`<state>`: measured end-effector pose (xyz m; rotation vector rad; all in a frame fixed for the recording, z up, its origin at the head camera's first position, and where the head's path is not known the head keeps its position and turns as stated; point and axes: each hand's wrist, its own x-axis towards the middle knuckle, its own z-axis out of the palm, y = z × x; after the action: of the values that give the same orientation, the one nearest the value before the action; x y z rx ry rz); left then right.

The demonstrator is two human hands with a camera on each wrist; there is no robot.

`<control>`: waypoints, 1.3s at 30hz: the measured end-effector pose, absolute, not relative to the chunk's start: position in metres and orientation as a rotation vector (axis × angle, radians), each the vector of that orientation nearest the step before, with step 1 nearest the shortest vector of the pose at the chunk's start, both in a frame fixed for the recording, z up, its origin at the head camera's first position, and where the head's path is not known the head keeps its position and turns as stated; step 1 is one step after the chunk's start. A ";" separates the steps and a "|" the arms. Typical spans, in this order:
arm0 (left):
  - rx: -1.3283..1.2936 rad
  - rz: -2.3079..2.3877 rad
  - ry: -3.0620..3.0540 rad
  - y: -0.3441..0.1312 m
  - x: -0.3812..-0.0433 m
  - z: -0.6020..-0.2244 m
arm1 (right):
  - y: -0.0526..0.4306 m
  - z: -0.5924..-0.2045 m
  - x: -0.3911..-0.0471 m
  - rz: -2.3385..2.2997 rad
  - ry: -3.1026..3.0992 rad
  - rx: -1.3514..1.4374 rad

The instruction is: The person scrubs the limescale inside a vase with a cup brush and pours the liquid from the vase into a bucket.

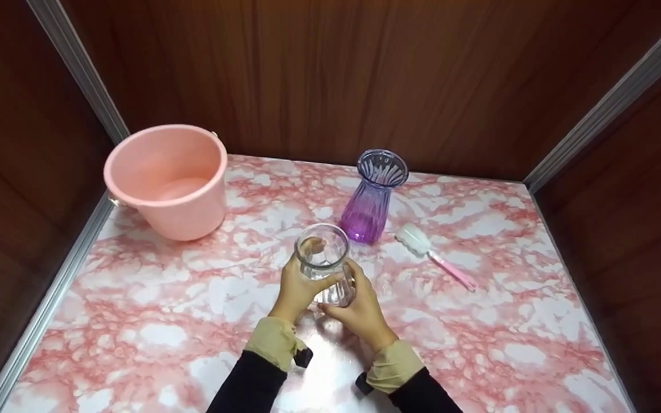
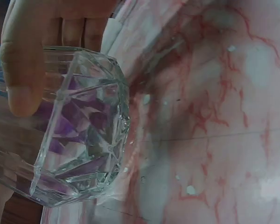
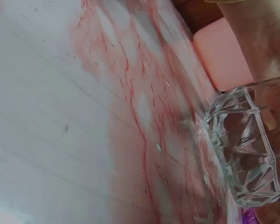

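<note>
A clear glass jar [image 1: 337, 293] with a round open mouth stands between both hands in the head view. My left hand [image 1: 297, 289] grips its left side, thumb across the front and fingers seen through the glass behind. From the right, my right hand [image 1: 365, 310] holds the lower part, its thumb near the base. The jar's faceted base [image 2: 91, 135] is close over the tabletop in the left wrist view. In the right wrist view, the same cut-glass facets [image 3: 245, 144] show, with much of the right hand out of frame.
Just behind the jar stands a purple-blue glass vase [image 1: 369, 212]. To its right lies a bottle brush [image 1: 448, 267] with a white head and pink handle. A pink bucket [image 1: 187, 218] stands at the back left. Brown panels [image 1: 319, 80] wall the marbled table [image 1: 152, 332].
</note>
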<state>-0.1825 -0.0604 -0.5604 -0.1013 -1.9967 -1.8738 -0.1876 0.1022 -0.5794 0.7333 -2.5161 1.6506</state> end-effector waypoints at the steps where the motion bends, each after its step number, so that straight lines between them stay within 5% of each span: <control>1: -0.095 -1.887 -1.982 -0.062 -0.182 -0.559 | 0.101 -0.579 -0.187 1.667 -2.513 0.727; 22: 0.039 -2.120 -1.656 -0.090 -0.182 -0.522 | 0.071 -0.582 -0.173 3.287 -1.402 0.472; 39: -0.009 -2.249 -1.433 -0.105 -0.192 -0.503 | 0.053 -0.568 -0.172 3.414 -1.183 0.285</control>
<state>-0.1922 -0.1055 -0.5032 -0.0089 -1.4329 -2.2485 -0.1722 0.0531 -0.5675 0.2849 -1.1827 3.4140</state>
